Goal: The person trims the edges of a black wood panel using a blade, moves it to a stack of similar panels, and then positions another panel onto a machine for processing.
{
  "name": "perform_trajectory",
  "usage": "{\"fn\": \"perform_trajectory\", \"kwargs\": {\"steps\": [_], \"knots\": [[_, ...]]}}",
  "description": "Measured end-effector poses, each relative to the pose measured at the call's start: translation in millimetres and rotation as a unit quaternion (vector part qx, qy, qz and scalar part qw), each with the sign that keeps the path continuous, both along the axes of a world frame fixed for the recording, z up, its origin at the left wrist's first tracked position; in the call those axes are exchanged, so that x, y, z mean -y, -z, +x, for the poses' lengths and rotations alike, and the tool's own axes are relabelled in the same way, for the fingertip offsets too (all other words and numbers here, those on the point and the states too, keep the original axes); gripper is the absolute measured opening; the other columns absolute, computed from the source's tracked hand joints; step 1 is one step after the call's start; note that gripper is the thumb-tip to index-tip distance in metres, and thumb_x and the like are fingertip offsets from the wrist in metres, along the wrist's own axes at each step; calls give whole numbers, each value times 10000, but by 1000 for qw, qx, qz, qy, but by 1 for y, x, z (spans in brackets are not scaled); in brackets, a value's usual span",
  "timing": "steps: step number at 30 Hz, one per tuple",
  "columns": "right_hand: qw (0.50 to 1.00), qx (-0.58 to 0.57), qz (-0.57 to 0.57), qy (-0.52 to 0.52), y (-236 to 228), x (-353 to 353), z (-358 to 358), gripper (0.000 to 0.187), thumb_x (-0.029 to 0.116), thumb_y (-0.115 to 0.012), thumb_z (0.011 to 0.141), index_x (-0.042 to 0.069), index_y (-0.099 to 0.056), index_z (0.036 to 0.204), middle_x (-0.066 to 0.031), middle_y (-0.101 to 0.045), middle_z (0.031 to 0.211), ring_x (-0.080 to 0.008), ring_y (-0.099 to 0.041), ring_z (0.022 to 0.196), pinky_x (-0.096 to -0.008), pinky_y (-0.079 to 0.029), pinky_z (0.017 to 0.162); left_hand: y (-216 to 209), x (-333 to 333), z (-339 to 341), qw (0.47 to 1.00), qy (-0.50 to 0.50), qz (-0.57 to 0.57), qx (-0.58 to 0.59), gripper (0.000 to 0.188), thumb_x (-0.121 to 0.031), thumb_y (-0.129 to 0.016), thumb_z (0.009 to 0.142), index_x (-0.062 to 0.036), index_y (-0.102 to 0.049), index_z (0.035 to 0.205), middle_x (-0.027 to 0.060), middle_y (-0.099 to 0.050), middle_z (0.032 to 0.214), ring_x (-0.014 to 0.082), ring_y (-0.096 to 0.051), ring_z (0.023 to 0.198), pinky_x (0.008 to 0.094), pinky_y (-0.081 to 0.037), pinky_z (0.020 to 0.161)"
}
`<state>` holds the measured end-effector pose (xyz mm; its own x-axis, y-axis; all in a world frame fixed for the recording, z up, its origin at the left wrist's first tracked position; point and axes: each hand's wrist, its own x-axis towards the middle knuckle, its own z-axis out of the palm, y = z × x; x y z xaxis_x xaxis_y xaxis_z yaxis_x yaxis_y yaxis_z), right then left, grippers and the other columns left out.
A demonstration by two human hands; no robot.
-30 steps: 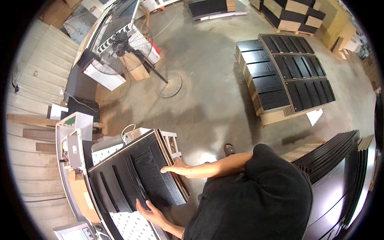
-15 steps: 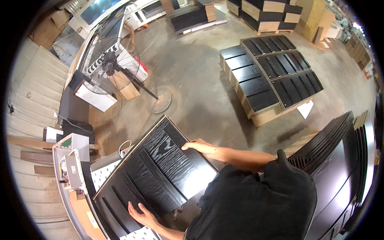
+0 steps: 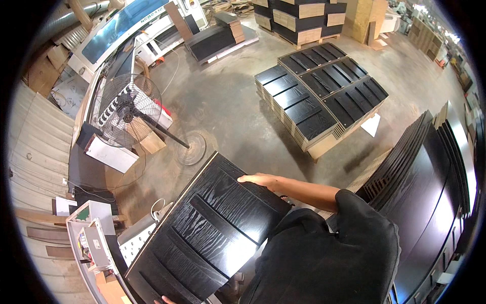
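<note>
Head view: looking down onto a broad, scuffed concrete floor (image 3: 223,101), bounded on the left by a pale corrugated wall (image 3: 38,147). Taking in a white machine (image 3: 119,35) with a blue window toward the upper left. Showing, out on the floor, a stack of black ribbed panels (image 3: 321,96), and at the right a row of leaning boards (image 3: 417,187), dark-faced and set close together. Including a pile of black and wood-coloured pieces (image 3: 298,17) near the top, and a black pedestal fan (image 3: 126,114) at the left. Standing, in a black shirt (image 3: 324,258), near a white, dark-dotted table (image 3: 135,244), partly hidden by a black panel (image 3: 217,218). Holding that panel, crossed by raised strips and pale along its left edge, in front of the body, reaching from the table side to just beside the shirt. Gripping its far right edge with the right hand (image 3: 260,181), laying the thumb on the upper face and keeping the other fingers mostly out of sight. Glimpsing only fingertips of the left hand (image 3: 164,300) at the lower rim, beside the panel's near part; not being able to tell whether spread, narrowed or holding.
</note>
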<state>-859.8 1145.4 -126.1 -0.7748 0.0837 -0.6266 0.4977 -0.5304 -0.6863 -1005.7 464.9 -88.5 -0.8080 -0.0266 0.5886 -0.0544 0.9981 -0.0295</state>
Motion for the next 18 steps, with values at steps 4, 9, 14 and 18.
{"fn": "perform_trajectory", "kwargs": {"steps": [4, 9, 14, 18], "knots": [[997, -60, -46, -7, 31, -5, 6, 760, 582, -670, 903, 23, -588, 1412, -179, -641, 1350, -305, -646, 1178, -420, -501, 1013, -16, 70, -41, 984, -66, 31, 161, 700, -644, -594, 944, -34, -669, 1279, 236, -652, 1252, 456, -626, 1115, 548, -514, 953], [994, -14, 105, 0, 49, -8, -15, 847, 659, -660, 857, 56, -572, 1445, -195, -512, 1506, -335, -500, 1351, -442, -381, 1129, 18, -102, -91, 958, 63, 115, 256, 708, -647, -595, 942, -34, -657, 1290, 236, -646, 1261, 455, -620, 1125, 547, -508, 961], [998, -5, 47, -30, 35, -1, -5, 857, 657, -670, 836, 47, -583, 1431, -189, -522, 1498, -334, -510, 1334, -441, -392, 1116, 3, -213, -120, 939, 171, 129, 268, 715, -649, -595, 940, -34, -646, 1302, 236, -639, 1271, 454, -614, 1135, 545, -502, 969], [1000, 4, 23, -14, 51, -7, -8, 885, 665, -676, 826, 48, -559, 1449, -176, -501, 1519, -333, -500, 1341, -446, -382, 1131, 6, -269, -136, 926, 204, 132, 289, 722, -651, -596, 938, -34, -636, 1312, 236, -634, 1278, 453, -610, 1142, 544, -498, 975]]}}
